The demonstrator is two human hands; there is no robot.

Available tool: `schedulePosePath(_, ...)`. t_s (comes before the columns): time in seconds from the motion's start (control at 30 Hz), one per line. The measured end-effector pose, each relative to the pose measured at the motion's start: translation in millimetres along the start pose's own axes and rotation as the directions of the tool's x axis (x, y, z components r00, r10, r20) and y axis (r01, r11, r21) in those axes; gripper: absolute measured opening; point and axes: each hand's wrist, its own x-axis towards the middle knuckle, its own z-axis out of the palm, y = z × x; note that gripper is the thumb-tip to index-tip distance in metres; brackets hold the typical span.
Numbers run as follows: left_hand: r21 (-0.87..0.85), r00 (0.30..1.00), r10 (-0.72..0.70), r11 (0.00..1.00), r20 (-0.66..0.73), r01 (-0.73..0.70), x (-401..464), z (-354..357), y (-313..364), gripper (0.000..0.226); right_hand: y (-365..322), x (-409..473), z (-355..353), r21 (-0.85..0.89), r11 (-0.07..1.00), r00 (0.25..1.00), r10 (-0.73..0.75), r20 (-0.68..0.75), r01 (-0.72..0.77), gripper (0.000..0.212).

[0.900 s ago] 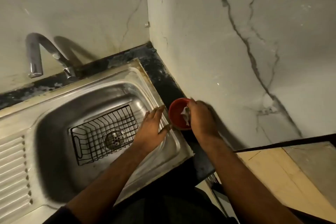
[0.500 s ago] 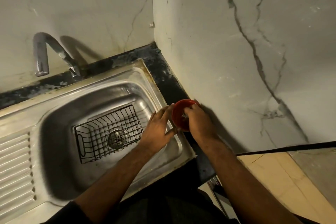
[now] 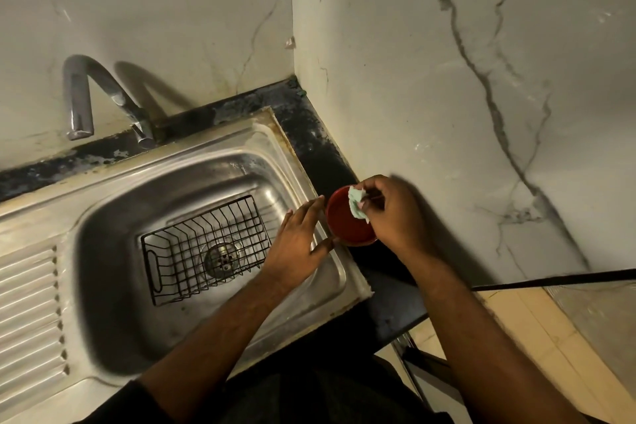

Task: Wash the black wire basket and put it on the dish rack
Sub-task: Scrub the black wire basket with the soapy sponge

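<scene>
Meanwhile the basket (image 3: 206, 248) lies in the sink (image 3: 309, 313). Right hand (image 3: 392, 213) pinches a cloth (image 3: 356, 206) over a red bowl (image 3: 347, 231); left hand (image 3: 299, 244), fingers straight, touches its rim.

one black wire basket (image 3: 205, 246), one round red bowl (image 3: 346, 227), one pale green cloth scrap (image 3: 356, 206), one curved chrome tap (image 3: 93, 96), one steel sink (image 3: 192, 182), two hands: left (image 3: 299, 246), right (image 3: 395, 213)

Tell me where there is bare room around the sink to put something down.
Free: the ribbed steel draining board left of the basin, and the basin floor in front of the black wire basket. Crowded: the dark counter strip by the wall, where both hands meet the round red container.
</scene>
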Motion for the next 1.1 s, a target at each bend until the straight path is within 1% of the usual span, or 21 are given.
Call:
schedulePosePath(0.1, -0.023, 0.999, -0.033, 0.999, -0.017, 0.032, -2.2, -1.5, -5.6, 0.079, -5.9, -1.4, 2.3, 0.265, 0.952, 0.988, 0.147, 0.054, -0.156, 0.023)
schedulePosePath(0.17, -0.025, 0.999, -0.038, 0.999, -0.032, 0.038, -5.4, -5.8, -9.3, 0.078, -7.7, -1.4, 9.4, 0.435, 0.864, 0.967, 0.22, 0.126, -0.253, 0.024)
schedulePosePath(0.23, -0.02, 0.997, -0.052, 0.998, -0.06, 0.051, -10.4, -11.1, -16.9, 0.076, -16.1, -2.6, 18.2, 0.62, 0.716, 0.947, 0.245, 0.209, -0.322, 0.028)
schedulePosePath(0.27, -0.026, 0.995, -0.07, 0.997, -0.077, 0.068, -13.7, -14.2, -21.9, 0.076, -21.7, -3.7, 23.5, 0.669, 0.663, 0.942, 0.23, 0.247, -0.337, 0.031)
schedulePosePath(0.3, -0.039, 0.991, -0.094, 0.995, -0.098, 0.091, -17.7, -17.3, -28.0, 0.075, -27.5, -4.4, 30.5, 0.682, 0.65, 0.942, 0.2, 0.27, -0.334, 0.035)
schedulePosePath(0.33, -0.054, 0.986, -0.122, 0.992, -0.116, 0.116, -21.3, -19.3, -33.9, 0.074, -34.0, -5.9, 37.3, 0.675, 0.664, 0.944, 0.167, 0.285, -0.321, 0.038)
schedulePosePath(0.37, -0.072, 0.979, -0.156, 0.986, -0.134, 0.148, -26.4, -22.2, -40.5, 0.073, -39.9, -6.6, 46.4, 0.647, 0.699, 0.944, 0.134, 0.3, -0.305, 0.04)
schedulePosePath(0.47, -0.143, 0.95, -0.258, 0.961, -0.174, 0.235, -43.1, -30.9, -61.6, 0.068, -51.6, -7.4, 77.7, 0.558, 0.783, 0.93, 0.069, 0.361, -0.275, 0.041)
schedulePosePath(0.57, -0.199, 0.929, -0.319, 0.938, -0.185, 0.283, -58.0, -36.5, -82.1, 0.06, -59.9, -9.0, 103.5, 0.508, 0.823, 0.913, 0.031, 0.407, -0.254, 0.04)
schedulePosePath(0.67, -0.195, 0.907, -0.392, 0.912, -0.155, 0.361, -70.0, -38.3, -101.4, 0.056, -63.1, -8.8, 126.7, 0.448, 0.864, 0.899, 0.011, 0.438, -0.228, 0.04)
schedulePosePath(0.73, -0.129, 0.905, -0.413, 0.907, -0.099, 0.4, -74.8, -38.0, -113.9, 0.05, -64.4, -7.9, 139.9, 0.407, 0.886, 0.893, 0.016, 0.45, -0.221, 0.042)
schedulePosePath(0.83, 0.048, 0.906, -0.424, 0.904, -0.017, 0.424, -75.3, -33.4, -126.2, 0.042, -66.7, -6.7, 151.9, 0.385, 0.896, 0.892, 0.024, 0.452, -0.219, 0.043)
schedulePosePath(0.93, 0.188, 0.891, -0.454, 0.876, 0.012, 0.444, -72.4, -25.1, -131.9, 0.042, -65.9, -2.3, 157.8, 0.361, 0.904, 0.885, 0.038, 0.464, -0.228, 0.042)
schedulePosePath(1.0, 0.273, 0.89, -0.456, 0.86, 0.026, 0.432, -70.9, -19.4, -135.1, 0.042, -63.4, 0.9, 159.7, 0.341, 0.909, 0.883, 0.059, 0.466, -0.24, 0.04)
schedulePosePath(1.1, 0.333, 0.883, -0.467, 0.841, 0.051, 0.426, -70.4, -13.6, -144.6, 0.037, -58.5, 4.2, 164.2, 0.311, 0.918, 0.884, 0.08, 0.461, -0.245, 0.039)
